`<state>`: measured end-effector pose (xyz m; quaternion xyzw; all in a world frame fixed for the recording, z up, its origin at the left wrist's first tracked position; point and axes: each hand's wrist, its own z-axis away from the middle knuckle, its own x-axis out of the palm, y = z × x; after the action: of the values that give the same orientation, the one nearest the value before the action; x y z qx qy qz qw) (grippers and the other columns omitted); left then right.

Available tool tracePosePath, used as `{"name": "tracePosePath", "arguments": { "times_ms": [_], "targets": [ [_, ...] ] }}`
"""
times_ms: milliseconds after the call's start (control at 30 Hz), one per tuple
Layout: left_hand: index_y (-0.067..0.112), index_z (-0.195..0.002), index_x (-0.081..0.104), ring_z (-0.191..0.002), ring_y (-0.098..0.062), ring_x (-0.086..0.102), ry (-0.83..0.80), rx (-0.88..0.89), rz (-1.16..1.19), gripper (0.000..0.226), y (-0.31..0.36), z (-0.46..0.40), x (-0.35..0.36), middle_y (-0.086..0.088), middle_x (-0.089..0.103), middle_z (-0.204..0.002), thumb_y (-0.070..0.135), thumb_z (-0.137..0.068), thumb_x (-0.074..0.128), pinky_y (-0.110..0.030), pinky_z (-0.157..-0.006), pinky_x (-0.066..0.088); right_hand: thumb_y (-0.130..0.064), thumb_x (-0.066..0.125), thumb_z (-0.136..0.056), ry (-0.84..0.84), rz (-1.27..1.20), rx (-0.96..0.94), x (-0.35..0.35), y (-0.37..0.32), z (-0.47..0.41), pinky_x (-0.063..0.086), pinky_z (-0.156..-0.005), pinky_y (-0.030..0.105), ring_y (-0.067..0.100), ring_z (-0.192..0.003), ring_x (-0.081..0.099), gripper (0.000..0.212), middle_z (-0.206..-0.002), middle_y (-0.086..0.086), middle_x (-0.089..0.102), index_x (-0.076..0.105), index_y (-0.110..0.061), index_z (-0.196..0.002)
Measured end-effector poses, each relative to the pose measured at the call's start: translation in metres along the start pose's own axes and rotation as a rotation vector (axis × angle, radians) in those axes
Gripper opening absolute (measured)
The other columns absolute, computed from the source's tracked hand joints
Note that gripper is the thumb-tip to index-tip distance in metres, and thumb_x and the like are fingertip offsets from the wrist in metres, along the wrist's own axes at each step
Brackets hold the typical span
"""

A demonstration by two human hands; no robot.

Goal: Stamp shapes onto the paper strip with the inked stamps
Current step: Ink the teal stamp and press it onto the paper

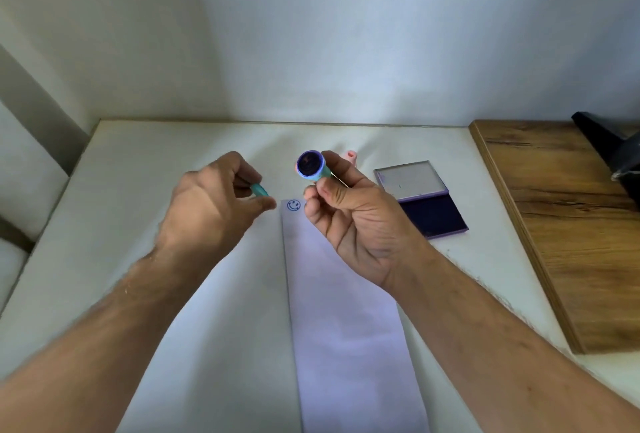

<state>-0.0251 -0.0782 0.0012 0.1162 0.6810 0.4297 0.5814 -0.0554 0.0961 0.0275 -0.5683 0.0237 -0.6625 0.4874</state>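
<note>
Left hand point(211, 204): we pinch a teal cap point(259, 190).
Right hand point(349, 221): we pinch the stamp point(312, 166), inked face toward us.
Strip point(346, 328): smiley point(293, 206) at far end.
Ink pad point(429, 212): open, right.

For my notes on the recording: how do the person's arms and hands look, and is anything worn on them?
Both forearms are bare up to the picture's edge: no sleeves show. The left hand and right hand wear no gloves, and no rings, watch or bracelet are visible.

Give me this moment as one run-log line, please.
right hand: holds teal stamp, inked face up | left hand: holds teal cap | paper strip: one smiley | ink pad: open
</note>
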Motion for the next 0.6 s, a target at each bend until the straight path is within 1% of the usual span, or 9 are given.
{"name": "tracePosePath", "arguments": {
  "times_ms": [67, 100, 167, 267, 367, 467, 500, 567, 600],
  "targets": [
    [0.033, -0.1, 0.062, -0.093, -0.014, 0.069, -0.024, 0.063, -0.179, 0.032, -0.006, 0.001, 0.001, 0.015, 0.072, -0.096, 0.041, -0.074, 0.079, -0.031, -0.078, 0.055, 0.011, 0.049, -0.092, -0.004, 0.015, -0.001, 0.002, -0.001, 0.0, 0.056, -0.06, 0.022, 0.014, -0.059, 0.06, 0.026, -0.068, -0.002, 0.069, 0.06, -0.007, -0.106],
    [0.036, -0.108, 0.06, -0.098, -0.016, 0.067, -0.039, 0.1, -0.267, 0.035, -0.008, 0.001, 0.003, 0.017, 0.072, -0.104, 0.043, -0.078, 0.075, -0.031, -0.081, 0.053, 0.01, 0.048, -0.092, 0.003, 0.024, -0.007, 0.002, -0.002, -0.001, 0.056, -0.06, 0.022, 0.014, -0.059, 0.06, 0.026, -0.066, -0.003, 0.069, 0.06, -0.008, -0.106],
    [0.04, -0.123, 0.055, -0.103, -0.02, 0.066, -0.051, 0.166, -0.411, 0.04, -0.012, 0.003, 0.004, 0.015, 0.071, -0.114, 0.047, -0.084, 0.065, -0.03, -0.081, 0.05, 0.01, 0.049, -0.092, 0.026, 0.029, -0.016, 0.002, -0.003, -0.002, 0.056, -0.06, 0.022, 0.014, -0.059, 0.06, 0.025, -0.066, -0.002, 0.068, 0.061, -0.008, -0.105],
    [0.037, -0.124, 0.059, -0.098, -0.026, 0.065, -0.026, 0.241, -0.518, 0.035, -0.014, 0.006, 0.005, 0.007, 0.068, -0.115, 0.046, -0.091, 0.057, -0.031, -0.078, 0.047, 0.011, 0.05, -0.092, 0.048, 0.017, -0.022, 0.001, -0.006, -0.002, 0.056, -0.059, 0.022, 0.014, -0.057, 0.063, 0.024, -0.07, 0.002, 0.069, 0.063, -0.007, -0.102],
    [0.034, -0.113, 0.063, -0.093, -0.026, 0.063, -0.033, 0.267, -0.49, 0.022, -0.017, 0.007, 0.006, 0.006, 0.065, -0.109, 0.039, -0.092, 0.059, -0.031, -0.075, 0.045, 0.011, 0.051, -0.091, 0.061, -0.001, -0.022, 0.001, -0.006, -0.001, 0.058, -0.061, 0.022, 0.014, -0.06, 0.066, 0.024, -0.078, 0.001, 0.072, 0.064, -0.005, -0.104],
    [0.032, -0.108, 0.066, -0.103, -0.024, 0.055, -0.064, 0.253, -0.399, 0.021, -0.021, 0.006, 0.007, 0.005, 0.061, -0.105, 0.031, -0.086, 0.069, -0.03, -0.083, 0.044, 0.011, 0.053, -0.09, 0.092, -0.023, -0.011, 0.0, -0.005, 0.0, 0.059, -0.061, 0.023, 0.016, -0.065, 0.069, 0.023, -0.101, 0.003, 0.066, 0.067, -0.004, -0.101],
    [0.031, -0.109, 0.067, -0.106, -0.024, 0.05, -0.07, 0.246, -0.391, 0.024, -0.021, 0.005, 0.008, 0.005, 0.056, -0.104, 0.029, -0.085, 0.071, -0.028, -0.085, 0.041, 0.011, 0.054, -0.09, 0.097, -0.029, -0.006, 0.0, -0.005, 0.0, 0.059, -0.061, 0.023, 0.016, -0.065, 0.07, 0.023, -0.101, 0.003, 0.067, 0.068, -0.004, -0.101],
    [0.03, -0.113, 0.067, -0.105, -0.022, 0.044, -0.079, 0.218, -0.388, 0.028, -0.02, 0.005, 0.009, 0.006, 0.045, -0.099, 0.028, -0.085, 0.072, -0.024, -0.083, 0.034, 0.01, 0.053, -0.091, 0.105, -0.05, 0.006, 0.0, -0.004, 0.002, 0.059, -0.061, 0.022, 0.015, -0.065, 0.07, 0.024, -0.096, 0.001, 0.07, 0.069, -0.004, -0.102],
    [0.03, -0.114, 0.067, -0.104, -0.021, 0.043, -0.082, 0.207, -0.384, 0.029, -0.02, 0.004, 0.009, 0.007, 0.044, -0.097, 0.027, -0.085, 0.072, -0.024, -0.08, 0.034, 0.009, 0.053, -0.091, 0.106, -0.062, 0.011, -0.001, -0.004, 0.002, 0.059, -0.061, 0.022, 0.015, -0.065, 0.07, 0.024, -0.101, 0.0, 0.069, 0.069, -0.004, -0.101]
  ]
}}
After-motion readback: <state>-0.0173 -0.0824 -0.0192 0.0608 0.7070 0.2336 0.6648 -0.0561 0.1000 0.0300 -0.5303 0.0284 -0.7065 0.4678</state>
